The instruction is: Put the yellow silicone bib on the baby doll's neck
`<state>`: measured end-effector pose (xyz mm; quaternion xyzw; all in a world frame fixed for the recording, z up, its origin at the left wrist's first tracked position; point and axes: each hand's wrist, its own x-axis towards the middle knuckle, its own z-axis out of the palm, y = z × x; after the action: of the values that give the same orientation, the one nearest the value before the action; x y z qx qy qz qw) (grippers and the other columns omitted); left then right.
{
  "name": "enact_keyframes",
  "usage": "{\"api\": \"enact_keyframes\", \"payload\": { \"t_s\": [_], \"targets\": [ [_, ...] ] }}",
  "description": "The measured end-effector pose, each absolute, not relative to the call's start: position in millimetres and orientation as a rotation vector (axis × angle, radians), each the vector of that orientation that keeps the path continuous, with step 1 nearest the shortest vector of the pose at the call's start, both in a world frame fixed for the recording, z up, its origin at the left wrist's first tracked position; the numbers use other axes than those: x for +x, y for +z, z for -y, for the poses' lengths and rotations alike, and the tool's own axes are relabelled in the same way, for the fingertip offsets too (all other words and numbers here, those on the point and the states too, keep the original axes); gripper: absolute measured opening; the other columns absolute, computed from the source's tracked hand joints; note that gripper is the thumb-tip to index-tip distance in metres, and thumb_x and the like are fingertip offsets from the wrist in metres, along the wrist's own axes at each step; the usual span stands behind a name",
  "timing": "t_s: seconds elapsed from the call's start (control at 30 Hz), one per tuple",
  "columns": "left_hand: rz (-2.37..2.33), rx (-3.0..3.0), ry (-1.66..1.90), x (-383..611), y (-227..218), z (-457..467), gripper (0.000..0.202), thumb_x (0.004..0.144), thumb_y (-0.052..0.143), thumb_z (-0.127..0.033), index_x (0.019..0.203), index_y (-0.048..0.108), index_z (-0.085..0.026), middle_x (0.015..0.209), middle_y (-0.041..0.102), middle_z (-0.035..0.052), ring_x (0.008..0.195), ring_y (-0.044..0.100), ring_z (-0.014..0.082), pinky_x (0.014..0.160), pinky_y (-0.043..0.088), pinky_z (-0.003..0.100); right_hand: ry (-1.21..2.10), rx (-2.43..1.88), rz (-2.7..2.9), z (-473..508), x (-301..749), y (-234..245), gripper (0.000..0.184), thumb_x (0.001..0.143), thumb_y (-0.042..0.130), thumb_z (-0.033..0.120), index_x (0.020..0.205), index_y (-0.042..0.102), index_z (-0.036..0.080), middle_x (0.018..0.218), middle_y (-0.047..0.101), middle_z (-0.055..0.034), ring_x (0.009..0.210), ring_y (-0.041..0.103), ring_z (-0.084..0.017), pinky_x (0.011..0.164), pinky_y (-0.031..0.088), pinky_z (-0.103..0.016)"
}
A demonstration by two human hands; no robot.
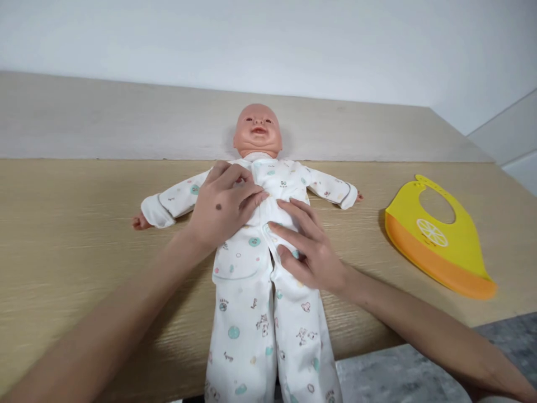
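A baby doll (258,129) lies on its back with its arms spread, dressed in a white printed shirt (285,173) and matching trousers (243,324). My left hand (226,204) is on the chest, its thumb and fingertips pinched together on the shirt's front edge. Across the lower belly, my right hand (312,246) rests with spread fingers on the other side of the shirt front. Below the hands the two shirt flaps part slightly. Any fastener under my left fingers is hidden.
A yellow and orange bib (436,238) with a citrus-slice print lies to the right on the wooden table (84,224). Behind the table's back strip rises a white wall (268,45). The doll's legs reach past the front edge, near a grey surface (386,375).
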<state>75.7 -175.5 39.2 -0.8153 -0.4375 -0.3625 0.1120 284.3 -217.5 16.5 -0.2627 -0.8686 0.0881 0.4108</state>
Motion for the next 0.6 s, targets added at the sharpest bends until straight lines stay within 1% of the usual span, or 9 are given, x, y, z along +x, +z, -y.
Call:
{"api": "enact_keyframes", "payload": {
  "t_s": [0.2, 0.37, 0.6],
  "targets": [
    [1.332, -2.360, -1.040, 78.8, 38.4, 179.4, 0.024, 0.090, 0.053, -0.031, 0.074, 0.067, -0.021, 0.081, 0.062, 0.0058, 0.078, 0.050, 0.0211, 0.074, 0.045, 0.038, 0.234, -0.677, 2.189, 217.8, 284.7, 15.0, 0.037, 0.079, 0.054, 0.014, 0.115, 0.060, 0.018, 0.142, 0.041, -0.0118, 0.134, 0.039, -0.025, 0.111, 0.036, -0.053],
    [1.374, -2.287, -1.025, 81.5, 36.9, 182.3, 0.025, 0.090, 0.054, -0.032, 0.072, 0.067, -0.021, 0.079, 0.063, 0.0057, 0.078, 0.052, 0.0220, 0.072, 0.044, 0.038, 0.253, -0.733, 2.202, 217.8, 285.4, 13.5, 0.037, 0.080, 0.053, 0.018, 0.116, 0.059, 0.023, 0.143, 0.041, -0.0086, 0.134, 0.037, -0.025, 0.110, 0.036, -0.055],
    [1.382, -2.231, -1.045, 81.6, 33.8, 182.2, 0.030, 0.090, 0.055, -0.036, 0.067, 0.066, -0.020, 0.075, 0.064, 0.0052, 0.072, 0.053, 0.0199, 0.070, 0.043, 0.036, 0.189, -0.700, 2.197, 216.6, 285.8, 13.8, 0.034, 0.080, 0.053, 0.018, 0.114, 0.059, 0.021, 0.140, 0.044, -0.0108, 0.133, 0.039, -0.024, 0.109, 0.038, -0.053]
  ]
}}
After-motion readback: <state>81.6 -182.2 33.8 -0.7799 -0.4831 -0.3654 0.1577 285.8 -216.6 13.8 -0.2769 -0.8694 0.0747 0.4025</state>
